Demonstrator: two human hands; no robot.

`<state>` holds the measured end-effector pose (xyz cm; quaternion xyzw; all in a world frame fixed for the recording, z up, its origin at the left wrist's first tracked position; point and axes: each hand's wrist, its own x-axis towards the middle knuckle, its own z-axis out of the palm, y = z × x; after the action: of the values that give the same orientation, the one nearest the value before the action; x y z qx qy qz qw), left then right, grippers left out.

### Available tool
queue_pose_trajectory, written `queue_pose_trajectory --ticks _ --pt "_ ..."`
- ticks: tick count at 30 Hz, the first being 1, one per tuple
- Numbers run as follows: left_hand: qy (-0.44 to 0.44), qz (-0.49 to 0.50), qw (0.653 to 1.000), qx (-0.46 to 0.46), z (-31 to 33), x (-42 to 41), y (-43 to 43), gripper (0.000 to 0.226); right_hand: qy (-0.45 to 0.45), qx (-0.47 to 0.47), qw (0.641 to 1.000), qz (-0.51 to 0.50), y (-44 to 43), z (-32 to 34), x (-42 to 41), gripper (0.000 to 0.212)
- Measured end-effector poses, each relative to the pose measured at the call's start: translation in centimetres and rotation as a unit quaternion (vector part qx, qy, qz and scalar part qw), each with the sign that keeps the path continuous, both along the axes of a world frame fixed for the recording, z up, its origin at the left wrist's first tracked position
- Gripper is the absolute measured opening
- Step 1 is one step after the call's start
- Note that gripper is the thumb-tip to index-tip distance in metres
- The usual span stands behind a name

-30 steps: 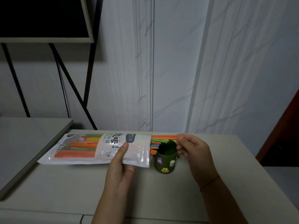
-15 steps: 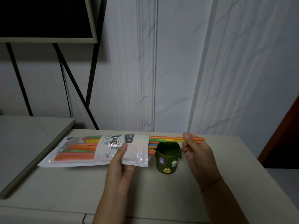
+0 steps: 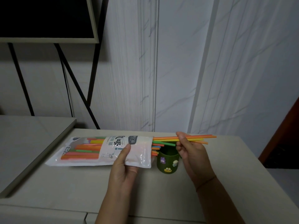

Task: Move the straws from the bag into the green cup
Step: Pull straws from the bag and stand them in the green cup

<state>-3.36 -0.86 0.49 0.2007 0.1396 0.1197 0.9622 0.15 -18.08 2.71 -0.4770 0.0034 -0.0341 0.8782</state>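
Head cam: left hand (image 3: 124, 165) has its fingers tucked under the bag (image 3: 139, 151) so can't see them, only the thumb clamped on top near the open end (so it's pinching the bag). Both forearms are cut off at the bottom edge. Inside of the green cup (image 3: 168, 164) is too dark to read. Right hand (image 3: 191, 151) pinches a few straws (image 3: 199, 138) level over the cup, w/ their left ends at the bag mouth; can't tell if they're out. Cup stands just right of the bag. Table (image 3: 226, 183) runs on to the right. Bag's glossy crinkly plastic, straws thin bright tubes, cup round w/ cartoon stickers.
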Motion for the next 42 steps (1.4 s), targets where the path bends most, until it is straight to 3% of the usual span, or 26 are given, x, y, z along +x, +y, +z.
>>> queue_pose_trajectory --ticks 5,10,24,27,36,42 --pt "-0.004 0.021 0.999 -0.027 -0.6 0.6 2.1 0.032 0.002 -0.015 0.998 -0.067 -2.6 1.2 0.3 0.011" --pt "-0.011 0.039 0.999 -0.022 -0.9 0.7 3.4 0.048 0.001 -0.026 0.996 -0.088 -5.0 1.2 0.4 0.011" --pt "-0.001 0.057 0.998 -0.037 -0.3 0.2 4.6 0.036 0.022 -0.087 0.984 -0.153 -10.2 1.1 0.2 0.010" --pt "-0.002 0.054 0.998 -0.021 -0.6 0.3 4.7 0.047 0.012 -0.122 0.980 -0.159 -10.7 0.8 0.2 0.013" --pt "-0.015 0.030 0.999 -0.017 -1.7 0.9 3.2 0.058 -0.033 -0.264 0.959 -0.095 -6.4 0.3 1.2 0.012" --pt "0.010 0.018 1.000 -0.007 -1.2 0.6 2.2 0.031 -0.020 -0.274 0.961 -0.039 -4.0 -1.3 1.4 0.013"
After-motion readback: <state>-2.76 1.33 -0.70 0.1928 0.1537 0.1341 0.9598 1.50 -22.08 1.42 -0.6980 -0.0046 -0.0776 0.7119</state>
